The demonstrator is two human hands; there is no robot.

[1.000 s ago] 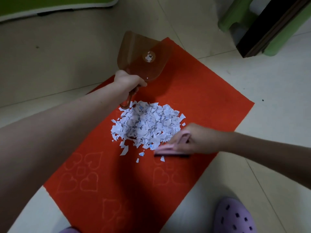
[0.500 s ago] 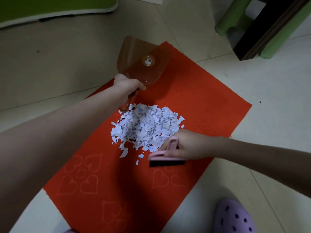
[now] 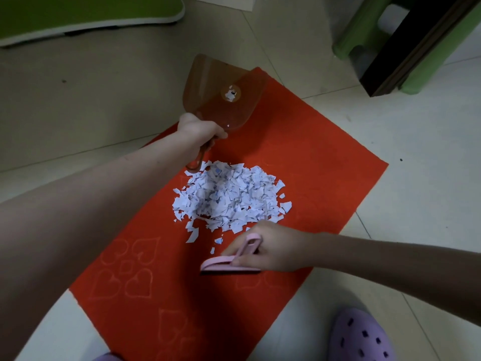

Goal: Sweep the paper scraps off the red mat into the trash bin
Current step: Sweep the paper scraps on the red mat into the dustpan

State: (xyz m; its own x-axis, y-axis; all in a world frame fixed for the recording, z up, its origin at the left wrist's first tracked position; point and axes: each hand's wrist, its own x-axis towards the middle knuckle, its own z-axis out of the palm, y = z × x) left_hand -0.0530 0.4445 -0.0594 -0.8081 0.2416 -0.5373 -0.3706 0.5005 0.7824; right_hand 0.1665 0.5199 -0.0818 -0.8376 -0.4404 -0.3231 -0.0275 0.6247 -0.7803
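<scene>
Head view: the left hand [image 3: 199, 131] is curling its fingers tightly round the thin handle of a translucent brown plastic dustpan [image 3: 221, 95], which is pointing away from the person, its scoop hanging over the far corner of the red felt mat [image 3: 325, 165] and the pale floor tiles [image 3: 416, 178] beyond. The looped end of the handle is poking out below the fist, just beside the far left edge of the heap of torn white paper scraps [image 3: 229, 196]. The right hand [image 3: 270, 247] is clamping the arched handle of a small pink plastic hand brush [image 3: 229, 263], thumb pressing on its back, and the dark bristles are pointing down at the mat just on the near side of the heap. The scraps are lying piled in the middle of the mat, with a few loose bits trailing toward the brush. Faint heart outlines are showing on the mat's near half. A purple perforated clog [image 3: 361, 337] is standing on the tiles at bottom right, and a green plastic stool [image 3: 364, 29] is sitting at top right.
</scene>
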